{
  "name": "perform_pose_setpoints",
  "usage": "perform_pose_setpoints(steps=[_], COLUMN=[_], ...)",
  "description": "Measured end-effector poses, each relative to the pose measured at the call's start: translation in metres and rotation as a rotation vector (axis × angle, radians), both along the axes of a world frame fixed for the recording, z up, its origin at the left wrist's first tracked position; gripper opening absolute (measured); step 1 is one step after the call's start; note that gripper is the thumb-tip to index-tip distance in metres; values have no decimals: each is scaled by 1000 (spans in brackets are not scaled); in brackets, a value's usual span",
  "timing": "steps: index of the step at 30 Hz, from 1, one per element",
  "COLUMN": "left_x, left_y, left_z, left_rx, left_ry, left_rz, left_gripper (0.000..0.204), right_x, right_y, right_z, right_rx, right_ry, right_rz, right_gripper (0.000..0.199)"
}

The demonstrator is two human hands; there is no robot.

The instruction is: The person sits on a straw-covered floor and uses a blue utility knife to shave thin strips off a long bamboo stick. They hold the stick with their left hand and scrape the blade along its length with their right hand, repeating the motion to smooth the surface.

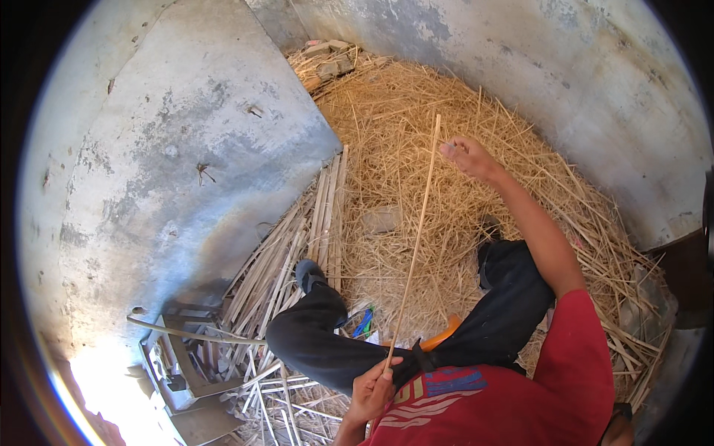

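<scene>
Slender wooden strip (pixel 416 247), pale and nearly straight, slants from the person's waist out over rough, tangled straw (pixel 394 111). The left hand (pixel 370 392) has its fingers pinching the lower end; the right hand (pixel 470 157) curls its fingers beside the upper end, whether gripping I cannot tell. Flat, stiff slats (pixel 322 215) lie by a mottled wall (pixel 216 111).

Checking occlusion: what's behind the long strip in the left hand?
Behind the strip: pale straw-like shavings, and black trousers near its lower end. The left hand covers whatever is behind its grip; what's under the shavings can't be seen.
</scene>
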State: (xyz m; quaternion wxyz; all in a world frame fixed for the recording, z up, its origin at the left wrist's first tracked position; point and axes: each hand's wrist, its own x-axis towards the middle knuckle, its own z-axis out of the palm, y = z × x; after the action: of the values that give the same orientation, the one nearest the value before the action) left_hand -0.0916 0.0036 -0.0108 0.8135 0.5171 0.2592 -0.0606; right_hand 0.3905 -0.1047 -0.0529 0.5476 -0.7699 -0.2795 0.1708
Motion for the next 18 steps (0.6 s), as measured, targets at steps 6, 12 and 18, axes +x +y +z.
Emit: perform_pose_setpoints(steps=[6, 12, 18], left_x=[1, 4, 56], left_y=[3, 6, 22], left_z=[-5, -7, -2], left_rx=[-21, -151, -102], left_ry=[15, -50, -145], left_rz=[67, 79, 179], left_gripper=[36, 37, 38], right_x=[-10, -13, -109], right_y=[-4, 4, 22], right_z=[24, 20, 39], right_rx=[44, 95, -82], right_ry=[80, -72, -430], right_rz=[-52, -102, 218], right_gripper=[41, 41, 62])
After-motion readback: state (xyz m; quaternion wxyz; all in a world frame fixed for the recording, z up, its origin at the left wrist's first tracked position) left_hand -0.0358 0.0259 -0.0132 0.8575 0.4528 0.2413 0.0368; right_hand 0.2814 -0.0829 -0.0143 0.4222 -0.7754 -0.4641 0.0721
